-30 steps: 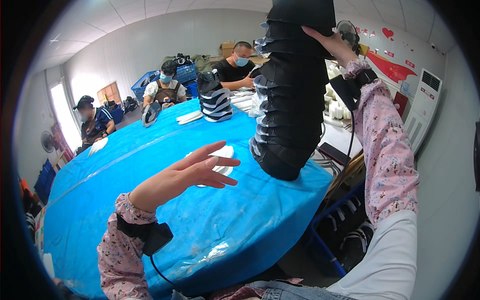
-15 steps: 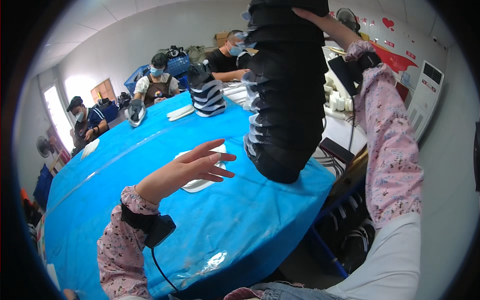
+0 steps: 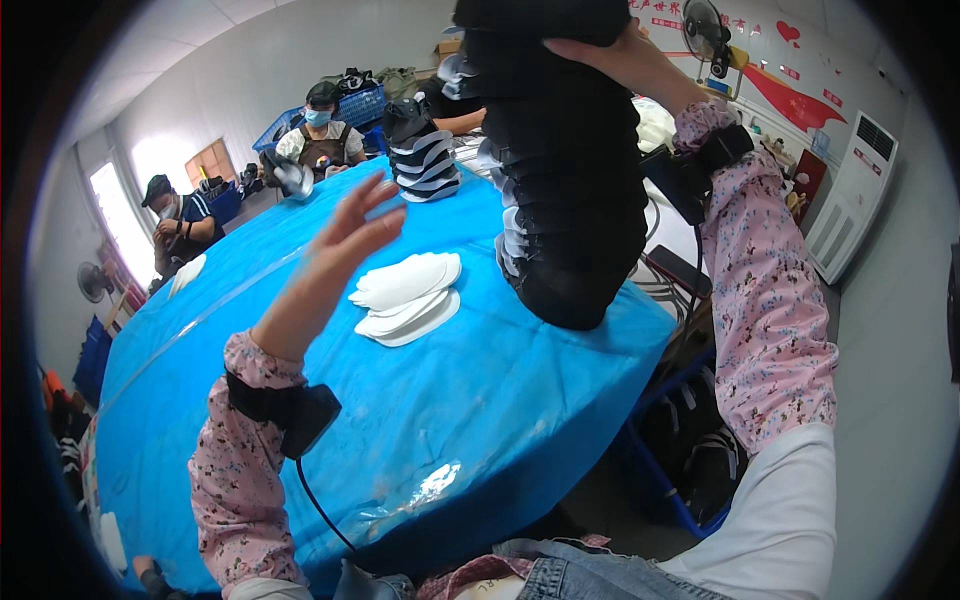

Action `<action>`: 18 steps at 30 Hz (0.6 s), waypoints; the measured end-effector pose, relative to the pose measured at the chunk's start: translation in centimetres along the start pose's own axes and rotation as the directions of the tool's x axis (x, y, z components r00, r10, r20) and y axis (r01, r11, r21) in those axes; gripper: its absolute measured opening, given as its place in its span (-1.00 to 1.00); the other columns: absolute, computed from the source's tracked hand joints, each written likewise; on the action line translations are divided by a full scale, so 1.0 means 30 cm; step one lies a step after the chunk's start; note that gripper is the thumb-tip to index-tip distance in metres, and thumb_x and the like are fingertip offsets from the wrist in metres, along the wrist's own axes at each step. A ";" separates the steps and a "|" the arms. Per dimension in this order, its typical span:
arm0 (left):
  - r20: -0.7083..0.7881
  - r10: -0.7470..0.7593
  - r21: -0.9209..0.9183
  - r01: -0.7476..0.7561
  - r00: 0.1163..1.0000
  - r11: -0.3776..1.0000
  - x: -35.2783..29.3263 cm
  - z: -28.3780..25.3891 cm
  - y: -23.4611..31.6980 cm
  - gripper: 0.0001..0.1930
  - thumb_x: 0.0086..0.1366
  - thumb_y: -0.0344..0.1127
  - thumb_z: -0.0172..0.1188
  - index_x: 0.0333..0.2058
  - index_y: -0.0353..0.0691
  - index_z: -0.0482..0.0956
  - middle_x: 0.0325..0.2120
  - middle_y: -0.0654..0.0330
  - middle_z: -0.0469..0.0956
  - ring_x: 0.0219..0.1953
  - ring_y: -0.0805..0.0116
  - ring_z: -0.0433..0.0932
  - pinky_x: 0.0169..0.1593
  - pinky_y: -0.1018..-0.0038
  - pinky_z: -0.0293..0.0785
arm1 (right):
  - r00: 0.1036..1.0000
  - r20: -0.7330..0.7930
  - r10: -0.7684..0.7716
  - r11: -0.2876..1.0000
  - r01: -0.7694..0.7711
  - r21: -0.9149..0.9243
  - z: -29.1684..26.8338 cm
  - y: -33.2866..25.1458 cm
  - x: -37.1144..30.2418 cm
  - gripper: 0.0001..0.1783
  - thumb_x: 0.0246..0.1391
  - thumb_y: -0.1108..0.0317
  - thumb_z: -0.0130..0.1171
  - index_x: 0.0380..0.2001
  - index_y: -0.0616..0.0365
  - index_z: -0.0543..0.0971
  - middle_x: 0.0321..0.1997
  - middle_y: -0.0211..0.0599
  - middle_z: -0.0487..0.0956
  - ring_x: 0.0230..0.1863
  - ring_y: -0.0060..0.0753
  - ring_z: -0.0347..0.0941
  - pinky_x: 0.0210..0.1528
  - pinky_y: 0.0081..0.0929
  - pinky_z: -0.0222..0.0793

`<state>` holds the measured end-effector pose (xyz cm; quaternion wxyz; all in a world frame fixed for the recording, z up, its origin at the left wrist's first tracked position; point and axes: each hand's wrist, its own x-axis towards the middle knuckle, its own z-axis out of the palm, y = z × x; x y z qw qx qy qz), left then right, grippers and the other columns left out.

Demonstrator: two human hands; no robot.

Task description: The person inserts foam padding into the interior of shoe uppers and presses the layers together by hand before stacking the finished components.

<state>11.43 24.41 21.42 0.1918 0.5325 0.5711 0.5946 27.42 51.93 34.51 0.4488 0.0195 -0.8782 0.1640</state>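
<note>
A tall column of nested black shoe uppers [image 3: 565, 180] with pale grey edges stands on the blue-covered table [image 3: 330, 440], right of the middle. Its top leans left and runs out of view. My right hand [image 3: 640, 65] grips the column near the top, thumb across the near side and the other fingers hidden behind it. My left hand [image 3: 350, 235] is raised over the table, fingers apart, holding nothing. Just right of it lies a fanned pile of white insoles [image 3: 408, 297].
Across the table stands a shorter stack of black and white shoe uppers [image 3: 425, 165]. Co-workers sit along the far side, one beside a grey shoe [image 3: 290, 175]. A phone [image 3: 680, 270] and cables lie at the right. Below is a blue crate [image 3: 690, 500] of black shoes.
My left hand has moved up and left, uncovering the insole pile. My right hand and the column's top have shifted left. The grey shoe across the table has been tilted.
</note>
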 end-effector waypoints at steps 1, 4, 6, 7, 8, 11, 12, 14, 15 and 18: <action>-0.059 0.065 0.039 -0.063 0.996 0.997 0.014 -0.005 0.013 -0.38 0.30 -0.14 0.00 0.25 -0.21 0.00 0.21 0.04 0.11 0.25 0.20 0.12 0.23 0.34 0.13 | 1.000 -0.016 -0.022 0.998 0.021 -0.064 0.008 -0.053 -0.016 -0.15 -0.14 -0.01 0.30 0.12 0.28 0.24 0.07 -0.06 0.40 0.12 -0.27 0.29 0.14 -0.41 0.21; -0.202 0.257 0.134 -0.233 0.945 0.963 0.100 0.009 0.070 -0.25 0.28 -0.03 0.03 0.26 -0.24 -0.13 0.22 0.02 0.06 0.26 0.24 0.07 0.26 0.35 0.07 | 0.991 0.021 -0.135 0.989 0.133 0.059 0.049 -0.089 -0.013 -0.16 -0.21 0.09 0.37 0.10 0.27 0.26 0.04 -0.03 0.41 0.08 -0.25 0.32 0.09 -0.39 0.27; -0.281 0.304 0.170 -0.264 0.910 0.949 0.133 -0.032 0.104 -0.19 0.26 0.03 0.04 0.27 -0.27 -0.17 0.20 0.00 0.08 0.26 0.26 0.07 0.27 0.33 0.05 | 0.920 -0.035 -0.391 0.899 0.390 0.199 0.100 -0.157 -0.022 -0.16 -0.25 0.18 0.41 0.09 0.26 0.25 0.03 -0.03 0.42 0.05 -0.24 0.36 0.04 -0.34 0.31; -0.296 0.309 0.185 -0.263 0.904 0.947 0.146 -0.061 0.104 -0.16 0.24 0.06 0.05 0.27 -0.28 -0.19 0.18 0.00 0.10 0.25 0.26 0.08 0.27 0.31 0.05 | 0.924 -0.034 -0.380 0.903 0.379 0.204 0.127 -0.190 -0.027 -0.16 -0.25 0.18 0.41 0.09 0.26 0.25 0.03 -0.03 0.42 0.05 -0.24 0.36 0.04 -0.34 0.31; -0.294 0.320 0.182 -0.276 0.901 0.944 0.135 -0.034 0.137 -0.14 0.22 0.14 0.03 0.26 -0.29 -0.16 0.17 0.00 0.11 0.23 0.27 0.11 0.25 0.28 0.10 | 0.887 0.005 -0.461 0.874 0.453 0.176 0.150 -0.218 -0.030 -0.15 -0.21 0.20 0.38 0.12 0.24 0.21 0.06 -0.05 0.40 0.06 -0.28 0.35 0.05 -0.34 0.30; -0.410 0.274 0.305 -0.153 0.870 0.940 0.175 -0.083 0.097 -0.06 0.14 0.34 -0.04 0.23 -0.30 -0.05 0.16 0.00 0.10 0.20 0.23 0.16 0.16 0.34 0.25 | 0.894 0.093 -0.439 0.894 0.423 0.148 0.151 -0.173 -0.046 -0.21 -0.13 0.21 0.31 0.14 0.22 0.19 0.06 -0.06 0.39 0.07 -0.31 0.35 0.06 -0.36 0.29; -0.406 0.267 0.305 -0.146 0.874 0.941 0.175 -0.087 0.103 -0.06 0.14 0.34 -0.04 0.23 -0.30 -0.05 0.16 0.00 0.10 0.20 0.23 0.16 0.16 0.34 0.25 | 0.927 0.138 -0.348 0.934 0.330 0.139 0.140 -0.131 -0.046 -0.28 -0.08 0.19 0.26 0.12 0.22 0.23 0.02 -0.05 0.41 0.07 -0.29 0.35 0.07 -0.37 0.30; -0.377 0.255 0.264 -0.160 0.890 0.951 0.151 -0.139 0.123 -0.03 0.10 0.38 -0.03 0.23 -0.29 -0.05 0.17 0.01 0.11 0.20 0.16 0.15 0.16 0.36 0.25 | 0.958 0.220 -0.184 0.979 0.160 0.124 0.127 -0.028 -0.031 -0.40 0.02 0.17 0.15 0.09 0.21 0.29 -0.04 -0.03 0.45 0.07 -0.27 0.36 0.07 -0.39 0.30; -0.380 0.258 0.267 -0.161 0.888 0.950 0.143 -0.161 0.136 -0.03 0.10 0.38 -0.03 0.23 -0.29 -0.05 0.17 0.01 0.11 0.20 0.16 0.15 0.16 0.36 0.25 | 0.960 0.261 -0.098 0.992 0.074 0.101 0.105 0.027 -0.028 -0.45 0.07 0.16 0.10 0.07 0.21 0.32 -0.07 -0.03 0.47 0.08 -0.25 0.37 0.08 -0.41 0.30; -0.258 0.194 0.194 -0.147 0.946 0.970 0.309 -0.123 0.027 0.28 -0.13 0.51 0.07 0.23 -0.43 -0.30 0.20 -0.33 -0.17 0.25 -0.16 0.01 0.23 0.03 0.07 | 0.970 -0.052 -0.238 0.939 0.216 -0.267 -0.008 0.387 -0.194 -0.45 0.24 -0.01 -0.23 0.12 0.16 0.31 0.04 -0.15 0.45 0.11 -0.34 0.35 0.10 -0.56 0.25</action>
